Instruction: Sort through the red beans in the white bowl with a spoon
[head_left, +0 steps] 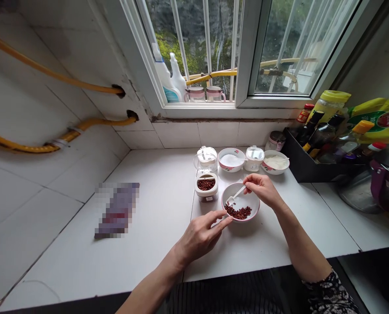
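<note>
A white bowl (253, 204) with a pink rim holds a small heap of dark red peppercorn-like grains (242, 213). My right hand (263, 188) pinches the handle of a small white spoon (236, 194), whose scoop is down in the bowl at the grains. The fingers of my left hand (204, 231) are apart and touch the bowl's near left rim. Left of the bowl stands an open jar (208, 195) filled with the same kind of grains.
Behind are a lidded jar (207, 158), a bowl of white powder (232, 160), another lidded jar (254, 158) and a bowl of pale flakes (275, 162). A black box of bottles (302, 168) and a pot (358, 196) stand right. A blurred packet (118, 211) lies left.
</note>
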`<state>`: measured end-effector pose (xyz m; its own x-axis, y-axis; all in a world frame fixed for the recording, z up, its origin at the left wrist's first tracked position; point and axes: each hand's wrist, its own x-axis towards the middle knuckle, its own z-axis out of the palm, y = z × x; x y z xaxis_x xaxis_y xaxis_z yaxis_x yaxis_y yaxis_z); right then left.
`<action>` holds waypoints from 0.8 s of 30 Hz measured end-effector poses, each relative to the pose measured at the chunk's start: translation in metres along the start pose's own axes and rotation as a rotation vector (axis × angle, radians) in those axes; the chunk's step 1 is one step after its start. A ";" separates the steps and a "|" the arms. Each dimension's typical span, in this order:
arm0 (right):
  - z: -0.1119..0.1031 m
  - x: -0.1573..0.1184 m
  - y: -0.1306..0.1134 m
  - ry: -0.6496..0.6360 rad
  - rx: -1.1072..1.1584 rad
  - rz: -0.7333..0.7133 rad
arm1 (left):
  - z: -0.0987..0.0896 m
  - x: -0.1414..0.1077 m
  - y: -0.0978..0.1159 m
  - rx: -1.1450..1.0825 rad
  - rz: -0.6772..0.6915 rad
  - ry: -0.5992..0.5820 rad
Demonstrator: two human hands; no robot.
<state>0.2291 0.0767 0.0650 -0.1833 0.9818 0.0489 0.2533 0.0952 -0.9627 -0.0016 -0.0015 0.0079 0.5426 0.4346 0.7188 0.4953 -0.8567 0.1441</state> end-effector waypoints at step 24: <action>0.017 0.008 -0.006 0.140 0.187 -0.054 | 0.001 0.002 0.001 0.015 0.015 0.032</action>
<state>0.2102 0.0815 0.0670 -0.0551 0.9906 0.1255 0.0637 0.1289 -0.9896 0.0005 -0.0011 0.0085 0.5283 0.4127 0.7420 0.4974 -0.8587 0.1235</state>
